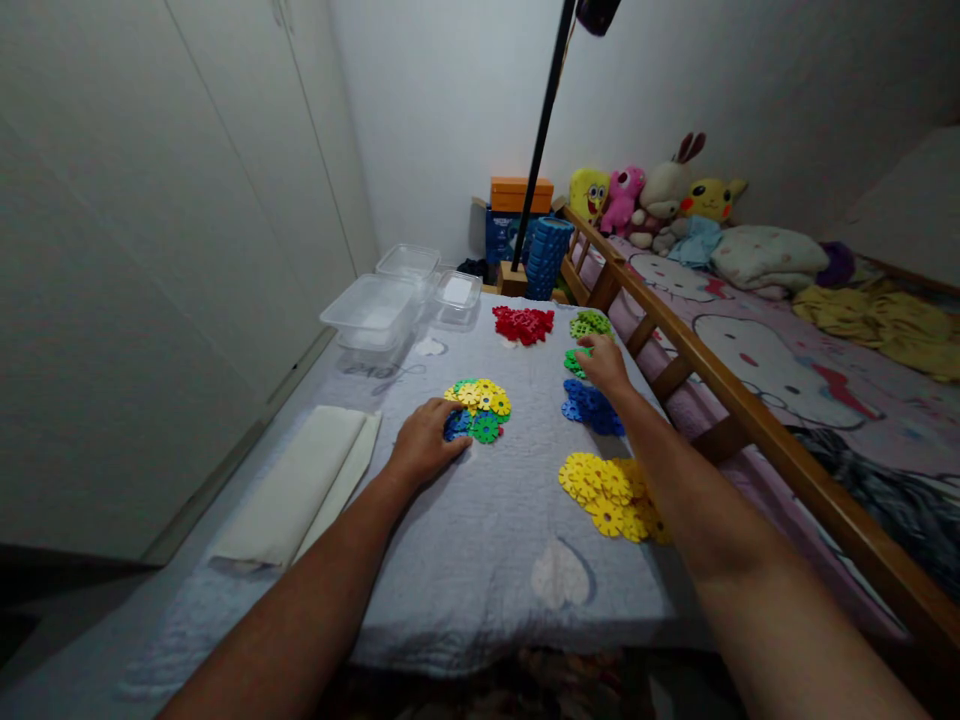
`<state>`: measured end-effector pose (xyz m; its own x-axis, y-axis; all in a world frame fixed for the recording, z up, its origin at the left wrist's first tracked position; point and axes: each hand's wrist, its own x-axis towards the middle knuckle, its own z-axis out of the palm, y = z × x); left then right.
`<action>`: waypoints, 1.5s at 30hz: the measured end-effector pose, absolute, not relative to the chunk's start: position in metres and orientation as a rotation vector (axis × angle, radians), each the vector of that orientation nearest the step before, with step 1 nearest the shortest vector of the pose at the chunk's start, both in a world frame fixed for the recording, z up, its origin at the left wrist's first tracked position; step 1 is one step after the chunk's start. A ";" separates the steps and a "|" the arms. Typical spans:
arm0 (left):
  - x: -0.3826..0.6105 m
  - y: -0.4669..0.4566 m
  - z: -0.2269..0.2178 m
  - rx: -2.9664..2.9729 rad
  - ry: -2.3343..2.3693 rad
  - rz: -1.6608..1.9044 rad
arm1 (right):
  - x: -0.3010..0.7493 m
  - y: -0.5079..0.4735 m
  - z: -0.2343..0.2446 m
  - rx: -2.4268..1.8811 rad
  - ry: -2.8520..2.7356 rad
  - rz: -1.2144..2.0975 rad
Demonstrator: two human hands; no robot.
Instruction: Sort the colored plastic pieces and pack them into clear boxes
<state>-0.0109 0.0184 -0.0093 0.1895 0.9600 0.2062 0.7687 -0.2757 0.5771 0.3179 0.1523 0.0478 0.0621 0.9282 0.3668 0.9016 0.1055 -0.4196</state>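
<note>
My left hand (429, 440) rests at the left edge of a mixed pile of flower-shaped plastic discs (486, 400), yellow on top with green and blue ones lower. Its thumb and fingers are apart, touching the edge of the pile. Over a small heap of green discs (576, 362) at the right is my right hand (602, 362), fingers apart and reaching to the heap; no lifted disc shows in it. Light green discs (590, 323) lie just beyond that hand. Blue discs (592, 408) are nearer me, and a large yellow heap (609, 495) is partly behind my right forearm.
Red pieces (523, 325) form a heap at the table's far end. Clear plastic containers (371, 310) stand at the back left, and a folded cream cloth (300, 485) lies at left. A wooden bed rail (697, 385) runs along the right. A lamp pole (541, 140) rises behind.
</note>
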 end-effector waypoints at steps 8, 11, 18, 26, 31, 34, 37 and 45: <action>-0.011 0.018 -0.011 2.142 1.630 0.767 | 0.224 0.075 0.042 -1.243 -2.519 0.544; -0.012 0.019 -0.011 2.130 1.624 0.778 | 0.204 0.055 0.036 -1.184 -2.647 0.434; -0.012 0.018 -0.010 2.112 1.610 0.804 | 0.190 0.041 0.027 -1.294 -2.726 0.263; -0.012 0.019 -0.010 2.125 1.629 0.773 | 0.203 0.051 0.030 -1.198 -2.609 0.342; -0.012 0.018 -0.009 2.120 1.616 0.793 | 0.251 0.094 0.040 -1.350 -2.330 0.443; -0.012 0.018 -0.009 2.106 1.611 0.789 | 0.293 0.125 0.040 -1.576 -2.044 0.400; -0.012 0.018 -0.009 2.107 1.608 0.788 | 0.333 0.148 0.037 -1.757 -1.768 0.329; -0.012 0.019 -0.009 2.105 1.618 0.769 | 0.367 0.184 0.028 -1.970 -1.597 0.154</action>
<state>-0.0123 0.0186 -0.0087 0.1894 0.9627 0.1934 0.7575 -0.2685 0.5950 0.3671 0.1842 0.0278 0.2723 0.9238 0.2691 0.8551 -0.1041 -0.5079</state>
